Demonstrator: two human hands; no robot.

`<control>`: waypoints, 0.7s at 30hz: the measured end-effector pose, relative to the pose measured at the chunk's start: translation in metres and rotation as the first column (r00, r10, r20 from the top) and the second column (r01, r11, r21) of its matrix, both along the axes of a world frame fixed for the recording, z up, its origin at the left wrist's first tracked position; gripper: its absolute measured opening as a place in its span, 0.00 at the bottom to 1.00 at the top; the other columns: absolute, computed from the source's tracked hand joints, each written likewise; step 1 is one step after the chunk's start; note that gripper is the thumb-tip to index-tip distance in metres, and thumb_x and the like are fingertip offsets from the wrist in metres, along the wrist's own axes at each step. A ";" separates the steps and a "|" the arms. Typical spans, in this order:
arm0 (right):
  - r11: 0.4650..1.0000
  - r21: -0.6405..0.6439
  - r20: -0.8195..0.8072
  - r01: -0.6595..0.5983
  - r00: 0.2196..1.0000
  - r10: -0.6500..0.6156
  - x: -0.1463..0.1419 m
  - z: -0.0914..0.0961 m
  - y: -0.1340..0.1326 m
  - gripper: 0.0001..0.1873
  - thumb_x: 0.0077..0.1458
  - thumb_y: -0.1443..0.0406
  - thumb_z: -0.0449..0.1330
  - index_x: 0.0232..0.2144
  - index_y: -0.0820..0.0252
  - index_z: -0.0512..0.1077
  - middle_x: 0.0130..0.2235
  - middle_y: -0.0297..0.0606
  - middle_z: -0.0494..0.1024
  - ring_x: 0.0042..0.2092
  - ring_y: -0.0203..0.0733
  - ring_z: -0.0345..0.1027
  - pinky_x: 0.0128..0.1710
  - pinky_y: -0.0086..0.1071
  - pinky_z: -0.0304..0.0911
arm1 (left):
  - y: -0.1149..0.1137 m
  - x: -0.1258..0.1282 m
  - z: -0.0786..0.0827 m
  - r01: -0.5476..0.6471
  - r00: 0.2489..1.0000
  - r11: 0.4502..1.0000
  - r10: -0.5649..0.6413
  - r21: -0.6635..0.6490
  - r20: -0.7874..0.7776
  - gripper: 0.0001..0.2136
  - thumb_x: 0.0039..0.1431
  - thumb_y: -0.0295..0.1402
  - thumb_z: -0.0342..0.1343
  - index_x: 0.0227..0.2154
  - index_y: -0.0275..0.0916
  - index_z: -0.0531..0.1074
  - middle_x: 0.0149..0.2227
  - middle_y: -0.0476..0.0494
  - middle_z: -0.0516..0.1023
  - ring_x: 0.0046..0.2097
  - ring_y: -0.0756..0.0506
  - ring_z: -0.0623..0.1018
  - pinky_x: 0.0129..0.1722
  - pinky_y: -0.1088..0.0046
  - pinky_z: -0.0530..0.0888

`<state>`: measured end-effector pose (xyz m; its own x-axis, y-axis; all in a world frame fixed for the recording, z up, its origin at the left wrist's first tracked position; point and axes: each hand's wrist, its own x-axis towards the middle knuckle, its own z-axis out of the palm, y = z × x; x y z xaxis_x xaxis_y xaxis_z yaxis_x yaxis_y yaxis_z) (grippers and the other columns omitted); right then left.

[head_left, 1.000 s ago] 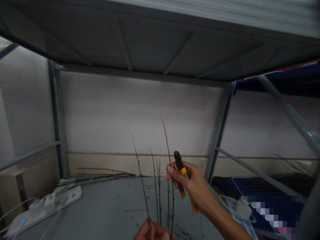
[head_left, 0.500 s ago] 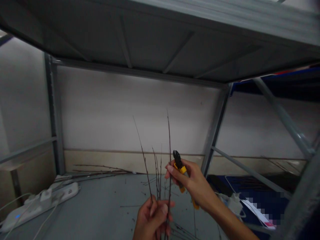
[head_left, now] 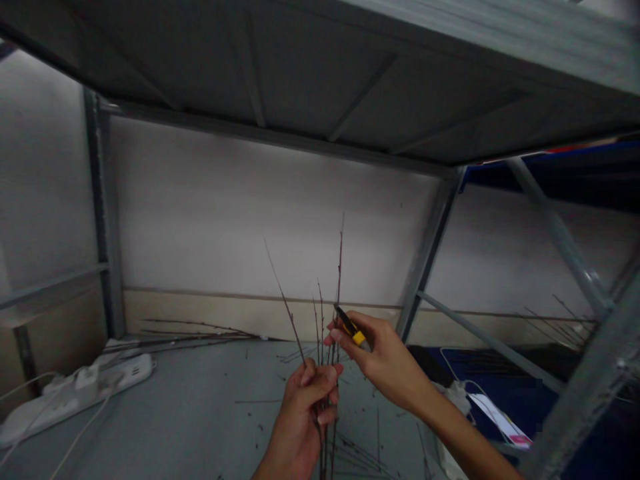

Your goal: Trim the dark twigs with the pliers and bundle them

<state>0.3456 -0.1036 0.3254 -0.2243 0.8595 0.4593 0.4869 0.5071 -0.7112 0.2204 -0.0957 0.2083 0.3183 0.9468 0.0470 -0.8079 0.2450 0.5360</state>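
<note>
Above L hand (head_left: 306, 400), twigs (head_left: 291, 315) look thin, dk brn.

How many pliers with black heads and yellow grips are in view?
1: the pliers are in the right hand, close to the thin brown twigs in the left hand. Others could be hidden behind the hands.

i can read no text, brand, number or sign anywhere: the pliers (head_left: 359, 338) in my right grip (head_left: 379, 358), the power strip (head_left: 126, 377) and the paper (head_left: 496, 413) show no legible lettering.
</note>
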 end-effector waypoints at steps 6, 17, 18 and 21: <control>0.994 0.073 0.147 0.075 0.985 -0.085 0.009 -0.001 -0.001 0.08 0.61 0.62 0.58 0.39 0.57 0.75 0.38 0.39 0.82 0.41 0.46 0.76 0.42 0.37 0.68 | 0.000 0.000 0.001 -0.067 0.998 0.998 0.067 -0.019 0.001 0.26 0.41 0.29 0.74 0.22 0.40 0.55 0.34 0.44 0.78 0.24 0.57 0.68 0.16 0.84 0.55; 0.754 0.655 0.734 -0.040 0.266 -0.624 0.024 0.030 -0.012 0.16 0.48 0.77 0.56 0.40 0.62 0.73 0.36 0.48 0.79 0.37 0.55 0.71 0.36 0.45 0.58 | -0.002 0.002 0.000 -0.252 0.957 0.967 0.253 0.031 -0.138 0.24 0.39 0.34 0.75 0.18 0.40 0.59 0.22 0.45 0.72 0.42 0.42 0.80 0.15 0.85 0.52; 0.743 0.667 0.733 -0.058 0.233 -0.639 0.022 0.033 -0.013 0.15 0.49 0.77 0.56 0.39 0.62 0.73 0.35 0.48 0.79 0.37 0.54 0.70 0.35 0.44 0.57 | -0.003 0.002 0.000 -0.260 0.954 0.965 0.262 0.033 -0.144 0.24 0.40 0.34 0.75 0.18 0.40 0.59 0.22 0.46 0.71 0.41 0.42 0.80 0.15 0.85 0.53; 0.735 0.673 0.737 -0.086 0.160 -0.657 0.015 0.040 -0.016 0.12 0.50 0.77 0.57 0.37 0.62 0.72 0.33 0.47 0.78 0.35 0.53 0.70 0.34 0.43 0.54 | -0.003 0.003 -0.002 -0.281 0.947 0.958 0.285 0.049 -0.147 0.25 0.40 0.34 0.75 0.17 0.39 0.57 0.23 0.45 0.73 0.35 0.45 0.80 0.15 0.85 0.53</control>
